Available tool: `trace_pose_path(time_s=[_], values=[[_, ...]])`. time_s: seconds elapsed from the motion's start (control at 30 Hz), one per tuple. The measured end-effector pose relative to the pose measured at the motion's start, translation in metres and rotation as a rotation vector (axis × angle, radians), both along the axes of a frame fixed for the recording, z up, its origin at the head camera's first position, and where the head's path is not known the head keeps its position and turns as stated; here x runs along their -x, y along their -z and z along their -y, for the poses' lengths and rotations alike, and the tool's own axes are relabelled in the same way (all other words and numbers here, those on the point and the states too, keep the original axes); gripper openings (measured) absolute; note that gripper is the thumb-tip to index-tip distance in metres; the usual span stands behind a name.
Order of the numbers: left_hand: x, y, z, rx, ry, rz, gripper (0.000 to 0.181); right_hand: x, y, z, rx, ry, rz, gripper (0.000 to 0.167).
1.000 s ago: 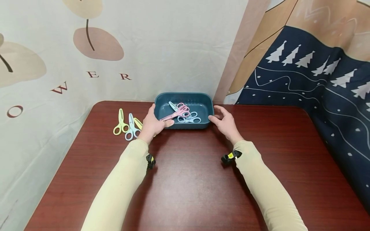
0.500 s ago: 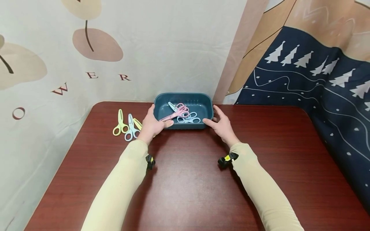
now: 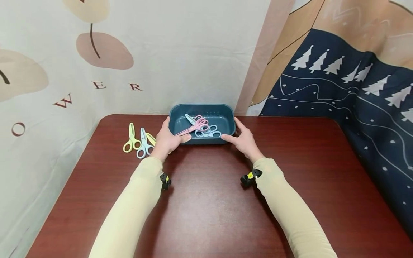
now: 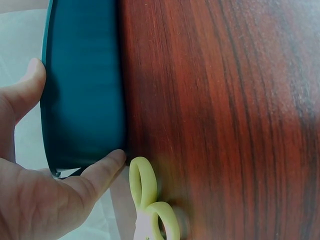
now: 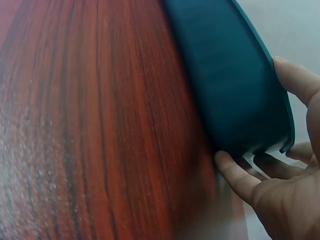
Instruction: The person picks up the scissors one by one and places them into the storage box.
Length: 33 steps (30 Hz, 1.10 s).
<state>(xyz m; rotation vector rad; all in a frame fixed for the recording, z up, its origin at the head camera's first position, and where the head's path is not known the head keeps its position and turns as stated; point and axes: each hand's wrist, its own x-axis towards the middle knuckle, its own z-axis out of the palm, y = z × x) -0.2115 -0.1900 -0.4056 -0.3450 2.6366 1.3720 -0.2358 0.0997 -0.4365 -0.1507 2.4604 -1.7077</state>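
A dark teal plastic bin (image 3: 222, 120) stands at the table's far edge in the head view. Inside lie pink scissors (image 3: 200, 125) across light blue scissors (image 3: 209, 133). My left hand (image 3: 167, 139) grips the bin's left end, thumb over the front rim and fingers along the side. My right hand (image 3: 244, 141) holds the right end the same way, its thumb on the front rim. Both wrist views show the bin's front wall (image 4: 85, 85) between thumb and fingers, with fingertips low at the corner. Yellow scissor handles (image 4: 142, 180) lie close to my left fingers.
Left of the bin, yellow scissors (image 3: 131, 139) and light blue scissors (image 3: 143, 143) lie on the brown table (image 3: 206, 200). Another yellow pair (image 3: 151, 139) is partly hidden by my left hand. A printed cloth (image 3: 180, 53) hangs right behind the bin.
My right hand has moved left and closed in on the bin's right end, its thumb coming onto the front rim. The left hand keeps its hold; the whole view shifts slightly.
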Motion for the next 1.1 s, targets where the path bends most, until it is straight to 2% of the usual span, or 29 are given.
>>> trace_pose_path(time_s=[0.3,0.5,0.77,1.1], values=[[-0.001,0.0,0.001,0.004,0.014,-0.002,0.116,0.002,-0.005,0.004,-0.053,-0.014,0.021,0.1],[-0.001,0.0,0.001,0.011,0.016,-0.004,0.116,0.001,-0.009,0.008,-0.126,0.004,0.029,0.105],[-0.002,-0.001,0.002,0.011,0.011,-0.009,0.116,0.001,-0.009,0.012,-0.168,0.014,0.008,0.103],[0.0,0.001,0.002,0.015,0.027,-0.015,0.117,0.001,-0.01,0.011,-0.21,0.016,0.025,0.105]])
